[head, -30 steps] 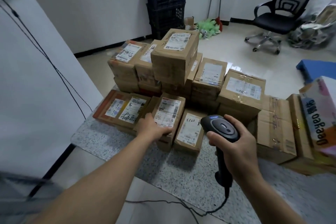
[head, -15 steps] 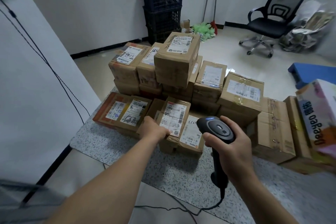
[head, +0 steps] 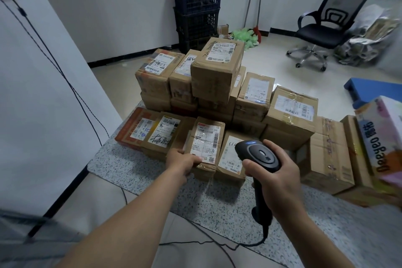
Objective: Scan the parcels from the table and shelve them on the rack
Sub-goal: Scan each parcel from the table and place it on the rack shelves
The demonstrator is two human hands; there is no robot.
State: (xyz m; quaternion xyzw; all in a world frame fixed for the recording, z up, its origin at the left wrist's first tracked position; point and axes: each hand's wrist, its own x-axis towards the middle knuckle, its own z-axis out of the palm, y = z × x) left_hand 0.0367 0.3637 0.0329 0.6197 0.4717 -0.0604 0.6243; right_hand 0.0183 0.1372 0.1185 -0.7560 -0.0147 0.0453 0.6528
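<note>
Several brown cardboard parcels with white labels are stacked on a speckled grey table [head: 217,200]. My left hand [head: 181,162] grips the near left corner of a small front parcel [head: 206,143], which is tipped up so its barcode label faces me. In my right hand [head: 276,174] I hold a black corded barcode scanner [head: 257,154] by its handle, its head just right of that parcel and over the neighbouring flat parcel [head: 231,154]. The tallest parcel [head: 217,67] tops the stack behind.
Larger boxes [head: 330,150] and a colourful pack [head: 385,137] stand at the table's right. Beyond the table are black crates [head: 196,11], an office chair [head: 326,26], brooms and a blue pallet [head: 374,89]. A white panel with hanging cables stands on the left. The scanner cord trails over the table's near edge.
My left hand has closed on the small front parcel and tilted its near end up. The right hand has stayed beside it with the scanner.
</note>
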